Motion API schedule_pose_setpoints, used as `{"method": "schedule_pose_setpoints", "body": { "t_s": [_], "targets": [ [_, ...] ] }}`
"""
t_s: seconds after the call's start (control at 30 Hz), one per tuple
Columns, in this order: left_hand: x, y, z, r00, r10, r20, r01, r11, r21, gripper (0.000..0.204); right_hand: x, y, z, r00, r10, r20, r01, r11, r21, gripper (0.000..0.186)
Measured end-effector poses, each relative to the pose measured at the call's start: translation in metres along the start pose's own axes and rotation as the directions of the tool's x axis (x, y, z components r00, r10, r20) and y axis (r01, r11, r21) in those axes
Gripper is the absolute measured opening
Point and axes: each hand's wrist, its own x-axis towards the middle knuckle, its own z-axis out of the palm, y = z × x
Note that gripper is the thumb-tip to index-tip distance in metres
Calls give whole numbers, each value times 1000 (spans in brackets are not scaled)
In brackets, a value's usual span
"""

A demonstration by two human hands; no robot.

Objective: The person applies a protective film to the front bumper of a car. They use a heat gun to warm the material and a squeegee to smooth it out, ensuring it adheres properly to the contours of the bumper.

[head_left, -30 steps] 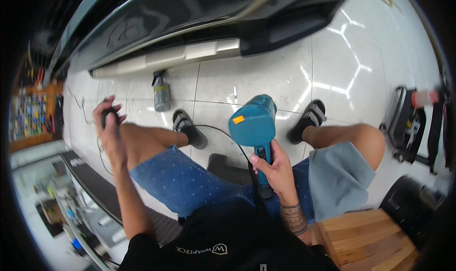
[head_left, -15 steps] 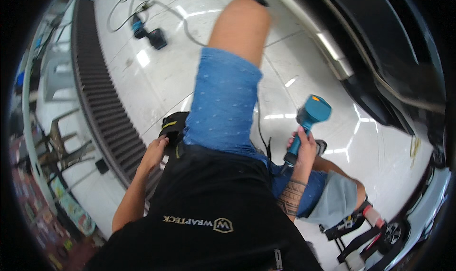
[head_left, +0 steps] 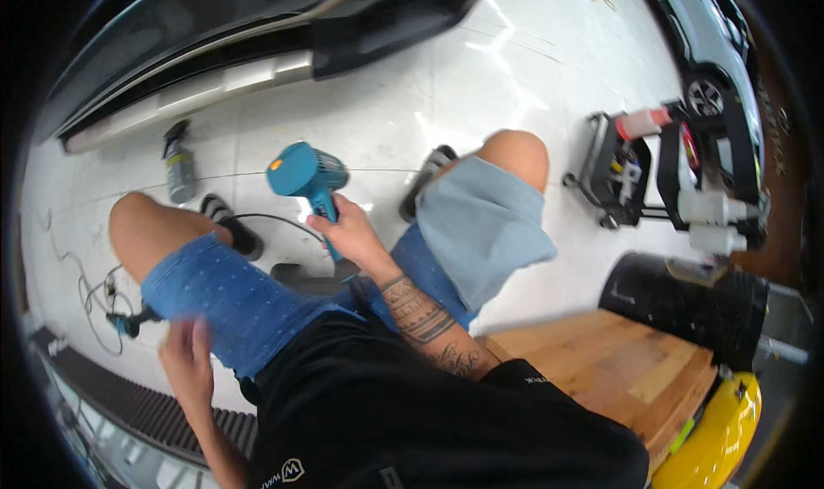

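Observation:
My right hand grips the handle of a teal heat gun, its barrel pointing left over the white tiled floor between my knees. A black cord runs from the gun past my left shoe. My left hand is blurred at my left thigh, beside the blue shorts, with the fingers apart and nothing seen in it. I am sitting on a wooden stool.
A dark car sill runs along the top. A grey spray bottle stands on the floor at the left. A black cart with bottles stands at the right, near a black bin. A floor grate lies lower left.
The view has swung back toward the car sill. My left hand has left the black object at my hip and hangs by the thigh. The heat gun stays in my right hand.

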Motion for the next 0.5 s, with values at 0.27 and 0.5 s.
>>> {"method": "schedule_pose_setpoints", "body": {
  "t_s": [0.27,0.5],
  "targets": [
    [116,213,231,608,523,598,-373,852,-367,78,12,28,15,971,-215,101,231,953,-195,44],
    [90,231,136,356,720,596,-518,683,-516,59,8,9,8,992,-121,-42,110,972,-206,43]
  ]
}}
